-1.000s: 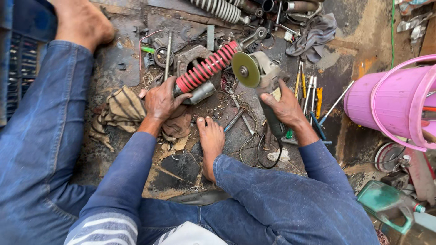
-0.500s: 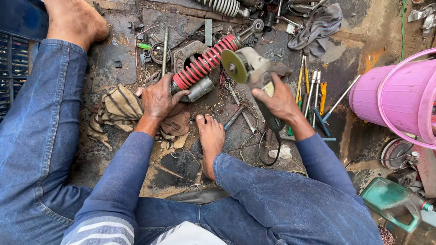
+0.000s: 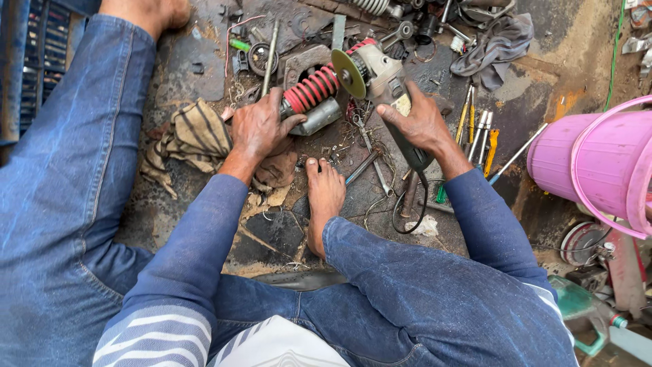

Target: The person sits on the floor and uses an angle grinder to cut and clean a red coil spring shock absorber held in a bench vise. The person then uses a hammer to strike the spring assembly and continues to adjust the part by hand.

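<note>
Red-coiled shock absorber (image 3: 314, 92) lying on the grimy floor (image 3: 197, 68) just above frame centre, steel body pointing toward 5 o'clock, coil end toward 1 o'clock. Pinned at its lower end by the left hand (image 3: 258, 126) — fingers closed over the metal body, holding it down. At 3 o'clock of the spring, touching or nearly touching its upper end, the greenish disc of an angle grinder (image 3: 380, 75); right hand (image 3: 421, 126) wrapped firmly round the grinder's body, cable looping away toward 6 o'clock. Bare foot (image 3: 324, 200) planted at 6 o'clock of the shock absorber, between both forearms. Striped rag (image 3: 193, 136) at 9 o'clock, just beside the left hand. Screwdrivers (image 3: 479, 132) at 3 o'clock of the right hand; further out that way — pink bucket (image 3: 591, 163). Grey cloth (image 3: 496, 44) at 1 o'clock.
</note>
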